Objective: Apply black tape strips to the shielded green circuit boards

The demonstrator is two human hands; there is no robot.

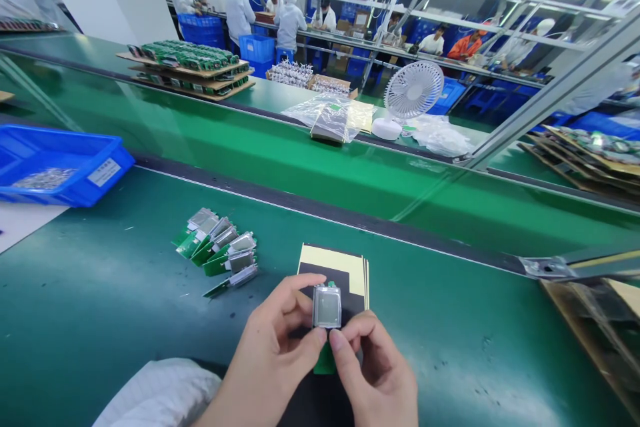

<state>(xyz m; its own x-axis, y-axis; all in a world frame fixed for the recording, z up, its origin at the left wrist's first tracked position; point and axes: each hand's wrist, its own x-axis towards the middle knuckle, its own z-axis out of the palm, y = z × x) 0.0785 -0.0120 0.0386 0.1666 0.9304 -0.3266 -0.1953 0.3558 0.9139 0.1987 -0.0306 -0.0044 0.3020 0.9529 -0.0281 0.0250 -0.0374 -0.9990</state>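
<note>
Between my two hands is a small green circuit board with a grey display screen [328, 307] in a clear frame at its upper end. My left hand [280, 347] grips it from the left, with the index finger at the top corner and the thumb at the lower edge. My right hand [375, 367] pinches the lower right edge of the screen. Below the thumbs the green board end [325, 359] shows. Under the hands lie cream sheets with black areas [333, 257]. To the left, several similar display boards [230, 247] lie fanned out on the green tabletop [125, 300].
A blue bin [100, 153] with small parts stands at the left. Beyond the low green barrier [280, 167] are stacked boards on trays [190, 67], plastic bags [440, 133] and a white fan [414, 90]. More trays [595, 340] sit at the right edge. Co-workers [290, 20] work in the background.
</note>
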